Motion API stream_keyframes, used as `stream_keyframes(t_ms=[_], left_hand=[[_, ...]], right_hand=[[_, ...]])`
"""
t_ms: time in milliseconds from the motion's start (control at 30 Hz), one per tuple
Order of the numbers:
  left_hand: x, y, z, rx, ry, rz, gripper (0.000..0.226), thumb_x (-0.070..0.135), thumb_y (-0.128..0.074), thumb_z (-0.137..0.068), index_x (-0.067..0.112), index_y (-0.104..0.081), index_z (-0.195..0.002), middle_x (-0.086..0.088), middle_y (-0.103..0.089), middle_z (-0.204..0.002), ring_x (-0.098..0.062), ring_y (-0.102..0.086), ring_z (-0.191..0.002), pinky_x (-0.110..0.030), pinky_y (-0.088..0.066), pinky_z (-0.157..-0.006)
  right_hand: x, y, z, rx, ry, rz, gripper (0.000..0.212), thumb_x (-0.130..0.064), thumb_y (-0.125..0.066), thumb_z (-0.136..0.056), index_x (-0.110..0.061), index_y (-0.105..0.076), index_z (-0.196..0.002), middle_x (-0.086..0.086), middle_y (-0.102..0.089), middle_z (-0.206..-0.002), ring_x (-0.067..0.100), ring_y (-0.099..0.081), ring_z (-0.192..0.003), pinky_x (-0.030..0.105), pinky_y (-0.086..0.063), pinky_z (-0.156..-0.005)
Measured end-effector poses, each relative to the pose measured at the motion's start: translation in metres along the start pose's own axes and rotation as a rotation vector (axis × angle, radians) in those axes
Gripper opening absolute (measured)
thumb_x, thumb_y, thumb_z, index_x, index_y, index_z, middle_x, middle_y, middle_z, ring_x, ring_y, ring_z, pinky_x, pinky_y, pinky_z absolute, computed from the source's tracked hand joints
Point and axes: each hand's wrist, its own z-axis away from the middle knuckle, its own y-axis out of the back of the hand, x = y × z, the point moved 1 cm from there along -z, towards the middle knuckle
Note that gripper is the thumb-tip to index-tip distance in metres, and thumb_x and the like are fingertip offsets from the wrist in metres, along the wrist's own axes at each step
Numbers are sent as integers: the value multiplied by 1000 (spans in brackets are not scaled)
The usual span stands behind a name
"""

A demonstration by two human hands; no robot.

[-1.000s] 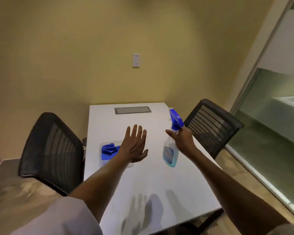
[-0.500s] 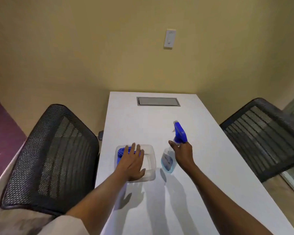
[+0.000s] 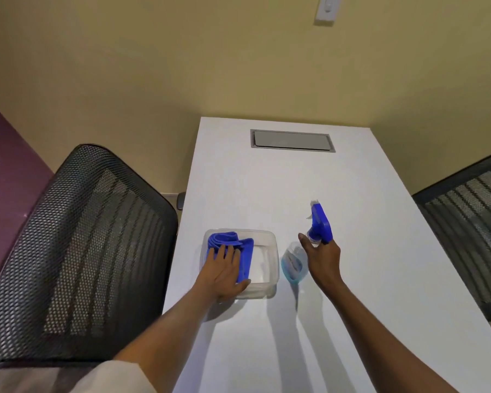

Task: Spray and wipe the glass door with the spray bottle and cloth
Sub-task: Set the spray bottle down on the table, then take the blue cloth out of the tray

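No brand or writing readable anywhere: the spray bottle [image 3: 294, 262] has a dark patch on its front that may be a label, too blurred to read

Your left hand [image 3: 222, 272] lies palm down on the blue cloth [image 3: 244, 253], fingers extended and close together, thumb out to the right along the cloth's near edge. It presses flat on the cloth; whether any fabric is pinched underneath, you cannot tell. Left forearm runs in from the lower left, a pale sleeve [image 3: 77, 378] bunched at the bottom edge

The cloth sits folded inside a clear plastic tub [image 3: 270, 251], filling its left half; the right half shows bare. The tub stands on the white table [image 3: 267, 188], near its left edge

Your right hand [image 3: 322, 260] is wrapped around the neck of the spray bottle just below the blue trigger head [image 3: 319, 222], thumb on the left side, fingers curled behind. Back of the hand faces you. The nozzle points away from you, toward the far wall. The bottle's clear body holds pale blue liquid and hangs tilted, base toward you, just right of the tub; whether the base touches the table, you cannot tell

Grey hatch [image 3: 292, 140] set in the far end of the table. Black mesh chair [image 3: 77, 251] on the left, another chair [image 3: 471, 228] on the right. White wall switch [image 3: 326, 8] on the yellow wall. Glass door out of view
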Motion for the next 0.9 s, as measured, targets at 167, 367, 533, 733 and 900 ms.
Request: stream_keyframes(t_ms=[167,367,533,733,900], left_hand=[[-11,2,-1,49,-7,16,88,69,-18,-93,3,-19,-151,-18,-26,-158,-38,-22,-145,-55,-19,-118],[-22,9,-1,57,22,-45,86,67,-16,-93,4,-23,-151,-20,-29,-157,-39,-23,-145,-57,-16,-118],[-19,3,3,84,86,-36,71,55,-34,-90,5,-41,-141,-18,-51,-139,-36,-48,-125,-59,-23,-115],[-14,4,-2,105,266,77,58,42,-52,-87,6,-51,-133,-13,-63,-124,-32,-56,-110,-53,-34,-108],[-15,8,-8,43,322,112,26,26,-40,-91,17,-55,-111,-3,-68,-102,-24,-51,-99,-36,-31,-82]], right_hand=[[10,0,5,2,14,-25,37,-20,-75,-83,-11,-54,-113,2,-62,-93,18,-60,-84,18,-50,-73],[13,-18,43,216,-38,173,81,-21,-86,-70,1,-38,-133,18,-46,-132,31,-46,-121,43,-43,-102],[31,-59,105,54,78,254,47,-17,-73,-83,0,-46,-119,17,-49,-120,29,-51,-111,35,-45,-95],[14,-106,72,-338,198,433,27,-16,-52,-92,-6,-50,-117,9,-51,-120,23,-52,-108,25,-42,-90],[6,-143,29,-341,-92,582,37,-14,-55,-88,-1,-45,-121,19,-51,-126,33,-53,-113,39,-48,-93]])
